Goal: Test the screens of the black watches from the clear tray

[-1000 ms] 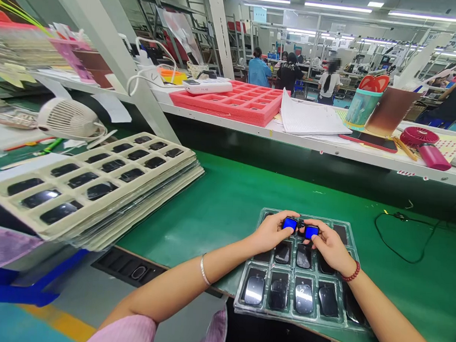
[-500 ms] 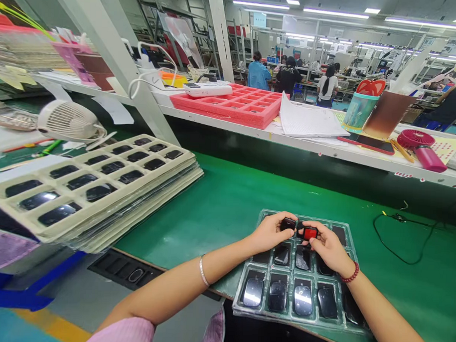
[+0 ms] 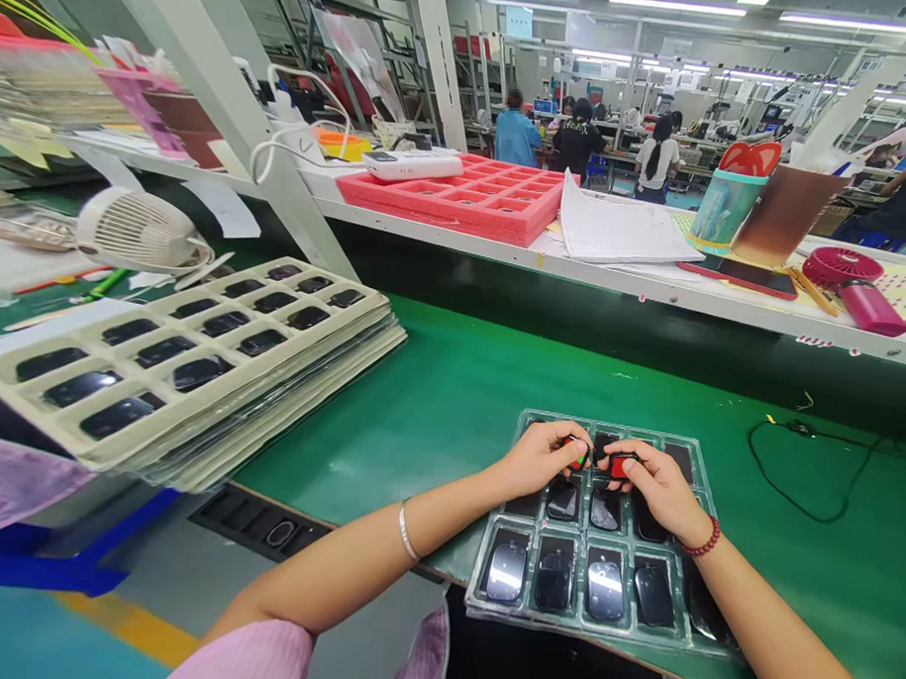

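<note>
Above a clear plastic tray, both hands are raised close together. Pinched between the fingers of my left hand is a small black watch-like device, its screen lit red and green. My right hand grips a second small black watch-like device with a red screen, partly covered by the thumb. Black rounded pieces lie in the tray's pockets, such as a glossy black piece in the front row. The hands and forearms hide some back and right pockets.
At left stands a stack of cream trays holding dark pieces, near a white fan. A shelf behind the green bench carries red foam, papers and cups. A black cable lies at right. Several people sit farther back.
The device in my left hand showed a dark face before and now shows red and green. The right-hand device still shows red. The view has shifted slightly.
</note>
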The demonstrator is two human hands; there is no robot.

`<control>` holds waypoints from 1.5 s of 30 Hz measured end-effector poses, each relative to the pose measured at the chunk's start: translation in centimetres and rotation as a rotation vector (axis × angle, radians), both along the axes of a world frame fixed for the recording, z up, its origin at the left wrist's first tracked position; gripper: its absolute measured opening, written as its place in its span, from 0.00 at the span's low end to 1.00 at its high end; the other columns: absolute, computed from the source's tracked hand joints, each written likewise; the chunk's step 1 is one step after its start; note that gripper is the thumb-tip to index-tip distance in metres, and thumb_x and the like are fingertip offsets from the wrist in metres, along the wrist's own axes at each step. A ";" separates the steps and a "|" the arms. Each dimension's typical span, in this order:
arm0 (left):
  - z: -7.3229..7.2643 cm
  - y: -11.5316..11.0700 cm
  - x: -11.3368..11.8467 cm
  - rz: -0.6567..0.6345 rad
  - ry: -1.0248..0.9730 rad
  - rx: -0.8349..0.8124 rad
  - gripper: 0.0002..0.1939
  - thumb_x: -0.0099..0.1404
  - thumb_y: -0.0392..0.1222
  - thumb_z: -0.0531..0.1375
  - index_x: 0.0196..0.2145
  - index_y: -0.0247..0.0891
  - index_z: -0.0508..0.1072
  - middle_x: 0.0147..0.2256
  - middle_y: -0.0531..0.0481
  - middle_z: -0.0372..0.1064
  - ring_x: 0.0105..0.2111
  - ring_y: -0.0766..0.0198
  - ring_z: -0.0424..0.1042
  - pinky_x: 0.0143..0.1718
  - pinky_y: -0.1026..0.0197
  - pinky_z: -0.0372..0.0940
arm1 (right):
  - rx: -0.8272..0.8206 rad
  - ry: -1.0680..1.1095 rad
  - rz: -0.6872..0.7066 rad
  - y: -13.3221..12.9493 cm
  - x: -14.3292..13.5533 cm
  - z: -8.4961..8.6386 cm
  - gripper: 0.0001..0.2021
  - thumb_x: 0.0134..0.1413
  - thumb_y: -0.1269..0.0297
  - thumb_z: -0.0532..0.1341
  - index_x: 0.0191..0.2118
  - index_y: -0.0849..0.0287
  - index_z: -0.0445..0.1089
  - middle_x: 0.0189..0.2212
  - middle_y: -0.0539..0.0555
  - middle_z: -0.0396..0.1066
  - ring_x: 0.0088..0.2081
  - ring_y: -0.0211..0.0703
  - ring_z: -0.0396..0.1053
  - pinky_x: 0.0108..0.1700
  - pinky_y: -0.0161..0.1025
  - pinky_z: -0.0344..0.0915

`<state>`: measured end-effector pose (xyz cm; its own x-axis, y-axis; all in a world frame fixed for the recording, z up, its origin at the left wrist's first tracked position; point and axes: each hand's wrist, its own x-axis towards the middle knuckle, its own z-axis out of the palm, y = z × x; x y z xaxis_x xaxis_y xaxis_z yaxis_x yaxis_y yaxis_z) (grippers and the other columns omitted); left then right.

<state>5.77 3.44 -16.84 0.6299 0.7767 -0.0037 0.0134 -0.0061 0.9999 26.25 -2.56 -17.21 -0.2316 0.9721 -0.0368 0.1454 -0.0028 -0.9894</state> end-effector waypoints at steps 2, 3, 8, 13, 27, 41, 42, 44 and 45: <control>0.1 -0.1 0.0 0.005 -0.009 -0.001 0.18 0.59 0.53 0.58 0.35 0.32 0.70 0.29 0.47 0.70 0.29 0.64 0.69 0.29 0.64 0.65 | -0.008 0.007 0.000 0.0 0.0 0.0 0.14 0.59 0.56 0.54 0.46 0.57 0.67 0.39 0.57 0.73 0.33 0.44 0.73 0.35 0.41 0.69; 0.2 -0.1 0.0 0.012 -0.016 0.000 0.18 0.59 0.52 0.58 0.35 0.32 0.70 0.30 0.47 0.70 0.30 0.64 0.69 0.30 0.63 0.66 | -0.006 0.005 0.000 0.0 0.0 0.0 0.14 0.59 0.56 0.54 0.46 0.57 0.67 0.39 0.57 0.73 0.33 0.44 0.73 0.35 0.40 0.69; 0.3 0.0 0.1 0.027 0.012 -0.009 0.15 0.59 0.47 0.58 0.37 0.32 0.69 0.30 0.46 0.70 0.30 0.63 0.69 0.31 0.62 0.65 | 0.032 -0.034 -0.025 0.1 0.0 0.0 0.15 0.59 0.60 0.52 0.49 0.57 0.64 0.43 0.57 0.71 0.34 0.44 0.73 0.31 0.38 0.68; 0.0 -0.2 0.1 0.036 0.049 0.080 0.13 0.57 0.39 0.59 0.40 0.33 0.69 0.31 0.48 0.70 0.28 0.66 0.67 0.29 0.65 0.61 | 0.049 -0.034 -0.039 0.1 -0.1 -0.1 0.16 0.57 0.64 0.53 0.51 0.56 0.62 0.45 0.58 0.70 0.36 0.44 0.72 0.31 0.38 0.68; -0.2 -0.2 0.0 0.016 0.102 0.161 0.16 0.56 0.33 0.56 0.44 0.35 0.67 0.31 0.51 0.66 0.24 0.69 0.61 0.26 0.67 0.57 | 0.027 -0.020 -0.025 0.0 -0.1 -0.3 0.19 0.52 0.70 0.55 0.52 0.57 0.60 0.41 0.55 0.71 0.33 0.39 0.70 0.36 0.38 0.69; -0.4 -0.1 0.0 0.019 0.020 0.094 0.14 0.59 0.39 0.56 0.43 0.34 0.68 0.34 0.46 0.70 0.32 0.63 0.68 0.32 0.63 0.64 | 0.034 0.001 -0.023 -0.1 -0.4 0.3 0.12 0.55 0.61 0.57 0.44 0.58 0.65 0.34 0.55 0.70 0.36 0.44 0.70 0.35 0.40 0.70; -0.4 -0.1 0.0 0.017 0.014 0.091 0.13 0.59 0.39 0.56 0.43 0.34 0.68 0.34 0.46 0.70 0.32 0.63 0.69 0.32 0.63 0.64 | 0.029 0.006 -0.024 -0.1 -0.4 0.4 0.11 0.56 0.60 0.57 0.44 0.58 0.65 0.34 0.55 0.70 0.36 0.43 0.70 0.34 0.39 0.70; -0.5 0.0 0.1 0.005 0.006 0.077 0.13 0.60 0.39 0.55 0.43 0.34 0.68 0.34 0.46 0.70 0.32 0.63 0.69 0.32 0.63 0.65 | 0.022 0.011 -0.023 -0.1 -0.4 0.4 0.11 0.56 0.59 0.57 0.42 0.58 0.65 0.33 0.54 0.70 0.35 0.42 0.70 0.34 0.39 0.70; -0.6 0.0 0.1 0.000 0.007 0.071 0.13 0.61 0.39 0.55 0.43 0.34 0.68 0.34 0.46 0.70 0.32 0.63 0.69 0.32 0.63 0.65 | 0.022 0.012 -0.024 -0.1 -0.3 0.4 0.11 0.56 0.59 0.57 0.42 0.58 0.66 0.33 0.54 0.70 0.35 0.42 0.69 0.33 0.38 0.70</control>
